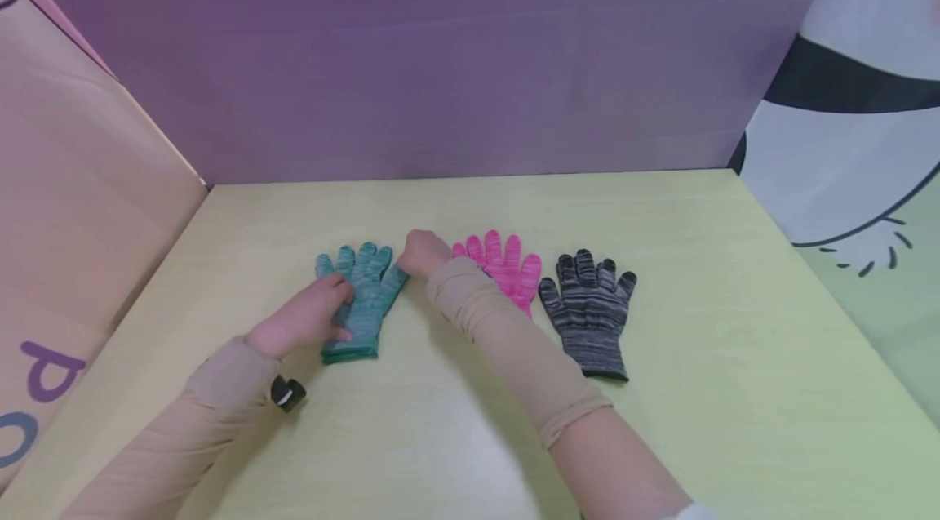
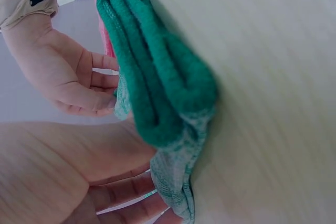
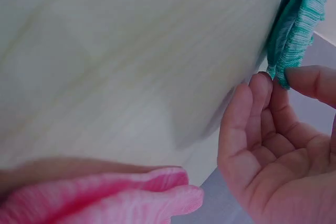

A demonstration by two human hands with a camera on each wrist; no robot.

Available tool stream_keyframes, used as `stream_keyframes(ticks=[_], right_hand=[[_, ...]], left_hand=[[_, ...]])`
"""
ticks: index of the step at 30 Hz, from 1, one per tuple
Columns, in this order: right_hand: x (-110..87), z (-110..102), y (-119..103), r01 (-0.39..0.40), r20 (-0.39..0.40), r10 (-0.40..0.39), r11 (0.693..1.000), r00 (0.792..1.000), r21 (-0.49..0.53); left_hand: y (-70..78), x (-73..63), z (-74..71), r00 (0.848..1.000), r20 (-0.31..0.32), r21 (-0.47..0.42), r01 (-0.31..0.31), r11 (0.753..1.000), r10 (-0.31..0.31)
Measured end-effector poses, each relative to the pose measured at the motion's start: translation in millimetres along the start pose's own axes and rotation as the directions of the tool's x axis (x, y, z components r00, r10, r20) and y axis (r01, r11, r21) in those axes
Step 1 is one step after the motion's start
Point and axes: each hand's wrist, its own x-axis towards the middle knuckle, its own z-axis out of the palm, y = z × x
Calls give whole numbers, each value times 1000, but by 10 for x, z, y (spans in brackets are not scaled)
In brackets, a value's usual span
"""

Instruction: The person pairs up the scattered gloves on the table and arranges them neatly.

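A teal knit glove lies palm-flat on the table with its fingers pointing away from me. Its dark green cuff shows doubled, stacked edges in the left wrist view. My left hand rests on the glove's left side, thumb near the cuff and fingers higher up. At the glove's right side, my right hand pinches the tip of the outstretched glove thumb between thumb and fingertip. Right of that hand lies a pink glove, partly covered by my right forearm.
A dark grey striped glove lies right of the pink one. The pale wooden table meets a purple panel at the back. Printed panels stand at the left and right sides.
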Motion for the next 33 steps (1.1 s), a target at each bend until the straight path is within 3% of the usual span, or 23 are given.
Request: stream_keyframes(ticks=[9,14,20,26,29,33], right_hand=[[-1,-30,-28,-42,0,42,988,999,-151],[17,-60,-7,-36,-18,33,981,999,-190],[-6,-184,82,52,-22,-54,996,998,-68],[-165,-373,236,146,-15,-146,988,989,47],[-297,-493,322,166,-10,-166,983,986,77],[-501,-668,408,170,5,-172,975,985,144]], left_hand=[[1,23,11,999,-21,0,-26,1000,26],[-3,41,-3,1000,0,-10,-8,1000,8],[-1,56,-34,998,49,5,34,999,-34],[23,65,-97,997,74,54,30,998,-34],[50,61,-137,998,50,62,35,997,-38],[124,73,-173,997,-58,46,51,998,-48]])
